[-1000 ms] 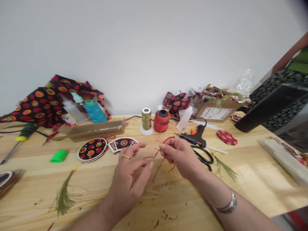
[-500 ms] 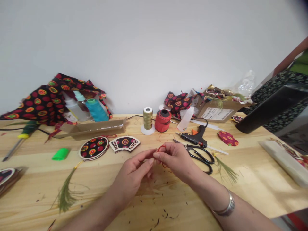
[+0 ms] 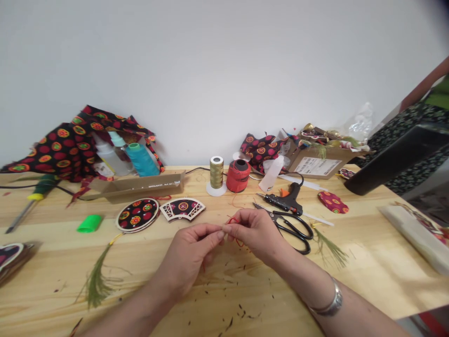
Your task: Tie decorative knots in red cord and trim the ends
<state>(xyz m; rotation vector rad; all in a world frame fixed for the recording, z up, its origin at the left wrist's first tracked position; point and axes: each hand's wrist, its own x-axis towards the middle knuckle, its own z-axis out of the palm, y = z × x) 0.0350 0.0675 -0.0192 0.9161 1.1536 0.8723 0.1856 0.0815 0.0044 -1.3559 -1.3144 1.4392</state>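
Red thread loops up over the fingers of my right hand, which pinches it between thumb and forefinger. My left hand meets it fingertip to fingertip, closed in a pinch on the same thread; a short red end shows below its fingers. Just beyond the hands lies a fan-shaped wooden frame with patterned cloth. Left of that is a round cloth-covered piece with a green tassel. Black-handled scissors rest close to my right hand.
A red thread spool and a gold spool stand near the wall. A glue gun lies behind the scissors. Patterned cloth, bottles and a cardboard tray are at left. A filled box sits back right, where another person stands.
My left fingers have closed in against the right fingertips. The red loop above my right hand has become lower, and a red end now shows under my left hand.
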